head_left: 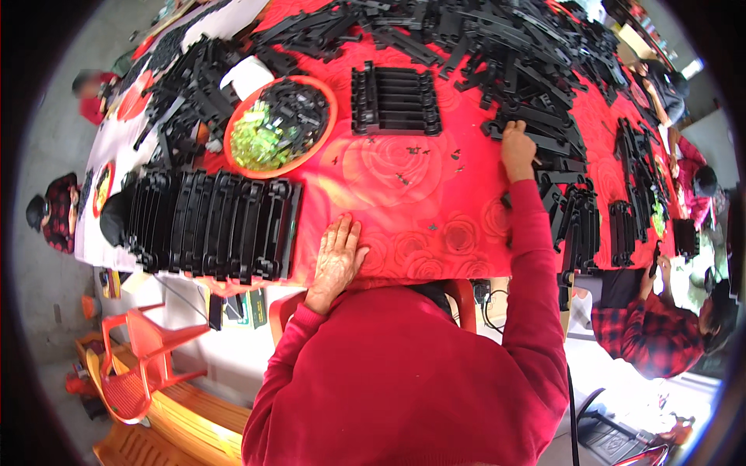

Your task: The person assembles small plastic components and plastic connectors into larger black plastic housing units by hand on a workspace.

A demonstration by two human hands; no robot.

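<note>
My left hand point(338, 252) lies flat on the red rose-patterned tablecloth point(412, 194), fingers stretched out and holding nothing. To its left stands a row of long black plastic bars point(214, 225) packed side by side. My right hand point(518, 151) reaches to the near edge of a loose heap of black plastic bars point(536, 66). Its fingers are closed around a black plastic bar point(553, 144) there; the grip itself is partly hidden. Ahead, between both hands, a neat stack of black bars point(398, 101) lies on the cloth.
An orange-rimmed bowl point(330, 128) holds shiny yellow-green pieces and small black parts. Tiny dark bits point(412, 151) are scattered mid-table. More black bars point(575, 225) line the right side. Other people point(653, 334) work around the table. Red plastic chairs point(144, 349) stand at lower left.
</note>
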